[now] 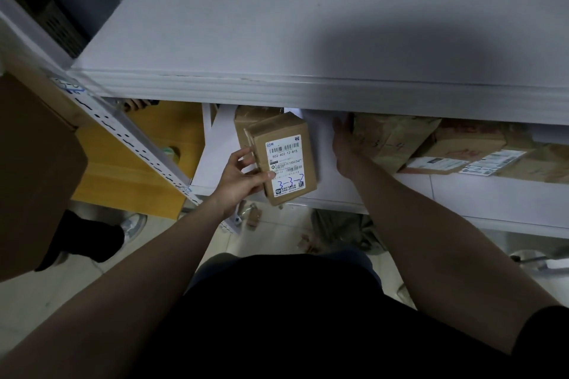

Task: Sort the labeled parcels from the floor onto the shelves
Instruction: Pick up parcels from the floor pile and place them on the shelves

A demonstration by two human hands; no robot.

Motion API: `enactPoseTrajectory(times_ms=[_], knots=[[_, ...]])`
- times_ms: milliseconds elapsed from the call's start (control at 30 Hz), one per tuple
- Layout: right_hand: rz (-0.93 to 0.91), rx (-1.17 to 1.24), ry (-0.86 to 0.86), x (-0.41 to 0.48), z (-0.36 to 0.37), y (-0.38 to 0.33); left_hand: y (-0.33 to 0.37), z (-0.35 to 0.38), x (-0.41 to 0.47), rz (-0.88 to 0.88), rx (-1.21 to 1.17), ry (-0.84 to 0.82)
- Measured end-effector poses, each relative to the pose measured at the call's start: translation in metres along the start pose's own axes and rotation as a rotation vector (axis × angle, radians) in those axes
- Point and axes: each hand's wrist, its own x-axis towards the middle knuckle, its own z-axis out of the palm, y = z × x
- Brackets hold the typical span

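My left hand [241,174] grips a small brown cardboard parcel [281,144] by its left side, thumb across its white label marked 3-3-2. The parcel sits at the front edge of the lower white shelf [323,144], partly over another brown parcel [249,118] behind it. My right hand [346,144] reaches under the upper shelf with straight fingers touching the left side of a crumpled brown-paper parcel [392,140]. Further right lie a flat box with pink writing [462,144] and more labeled parcels [492,161].
The upper white shelf board [308,24] fills the top of the view and overhangs the lower one. A perforated white upright [132,138] slants at left. A large brown box [34,169] stands at far left, a yellow carton [138,169] behind the upright. Scraps litter the tiled floor [277,234].
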Motion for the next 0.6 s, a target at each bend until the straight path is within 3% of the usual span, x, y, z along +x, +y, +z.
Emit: enactPoseTrajectory(times_ms=[367, 600], knots=[[-0.051, -0.022, 0.083, 0.004, -0.040, 0.004, -0.013, 0.023, 0.013, -0.051, -0.014, -0.027], [0.043, -0.111, -0.010, -0.038, -0.036, 0.019, -0.023, 0.036, 0.020, -0.049, -0.010, -0.116]])
